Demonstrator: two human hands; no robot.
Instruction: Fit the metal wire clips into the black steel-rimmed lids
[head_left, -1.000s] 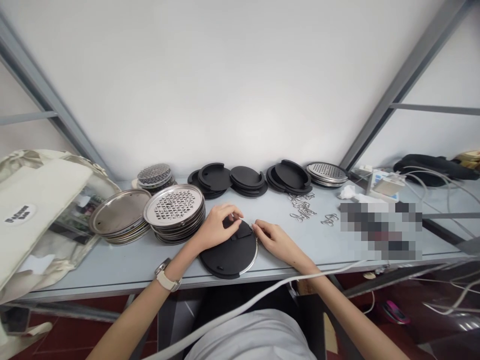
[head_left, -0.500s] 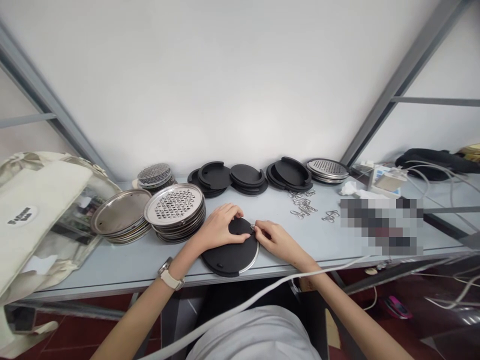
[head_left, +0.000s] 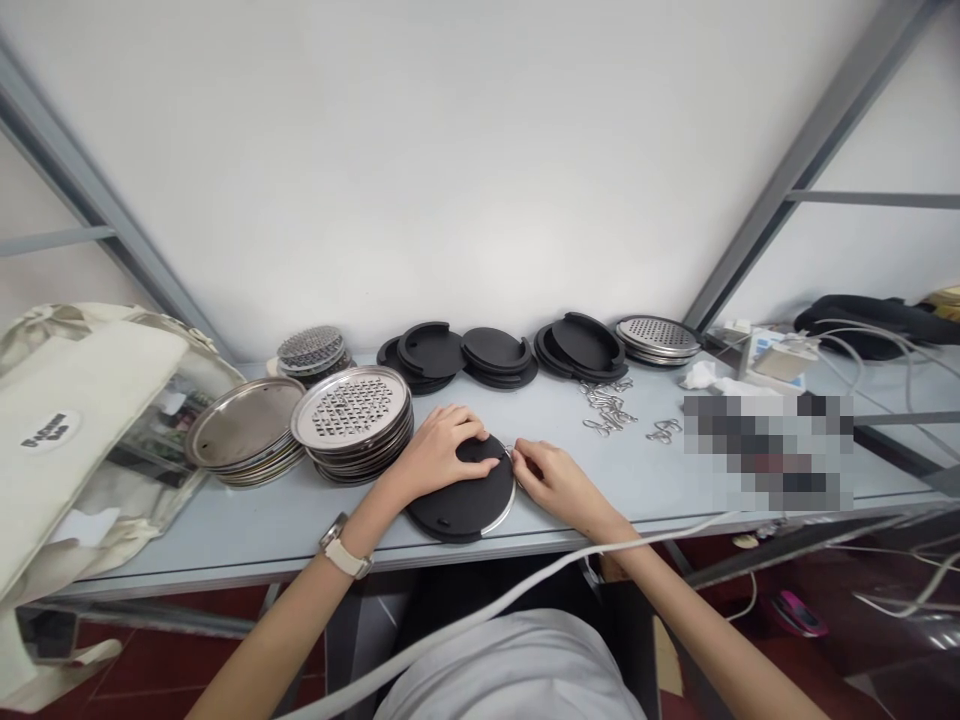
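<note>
The person has a black disc (head_left: pixel 457 508) lying flat on the table (head_left: pixel 360 525), close to its near edge and right in front of the body. The left hand (head_left: pixel 439 455) lies over the far left part of the disc, thumb and fingers spread in a curve across its top; whether the fingertips also hook the edge underneath cannot be told. The right hand (head_left: pixel 549 480) is at the right side of the disc, thumb and fingertips pinched together on what looks like a wire clip (head_left: pixel 508 450) at the edge, mostly hidden by the fingers. The disc seems stiff and fairly light, with a matte face that should give the skin some drag; it does not look fragile. The silver rim (head_left: pixel 501 516) showing along its near right side is probably metal, slicker and perhaps thin, so a broad palm on the black face would be a surer hold than a pinch on that edge. The clip, judging by the loose clips (head_left: pixel 609 412) lying farther back on the right, is likely light, springy and smooth, apt to twist or skid; it is best taken by the flat of its loop between thumb and forefinger, while the other palm steadies the disc.
</note>
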